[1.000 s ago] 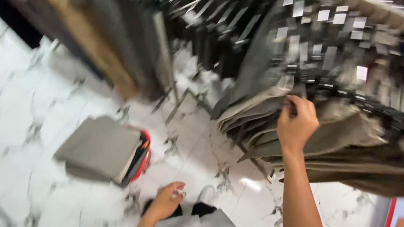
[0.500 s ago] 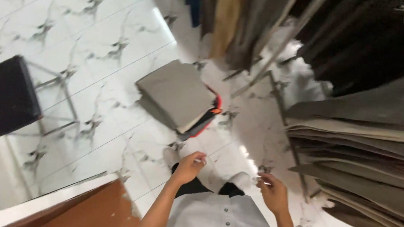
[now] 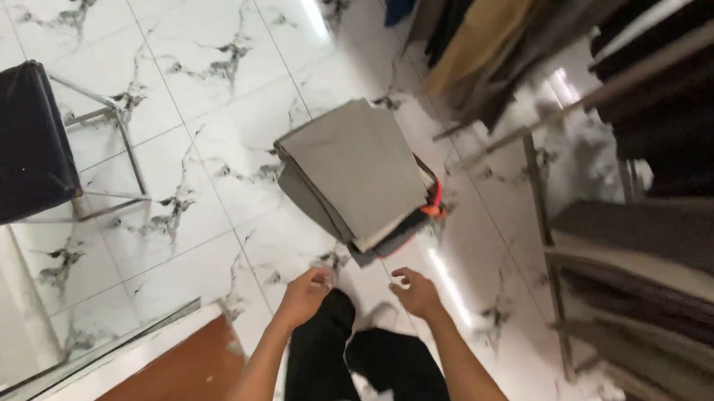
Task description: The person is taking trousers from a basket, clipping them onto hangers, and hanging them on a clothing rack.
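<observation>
My left hand (image 3: 305,295) loosely curled, right hand (image 3: 416,293) half spread, both empty. Folded fabric stack (image 3: 359,179) just ahead on floor: soft, floppy, probably hefty; grip under folded edges.

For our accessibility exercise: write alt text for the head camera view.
Two bare hands, left hand and right hand, hang empty above a marble-tiled floor, near a stack of folded grey fabric. A black stool stands left; trousers hang right.

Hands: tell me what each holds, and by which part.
Nothing that shows. The left hand and right hand hang loosely curled over the floor, apart from the folded fabric stack.
</observation>
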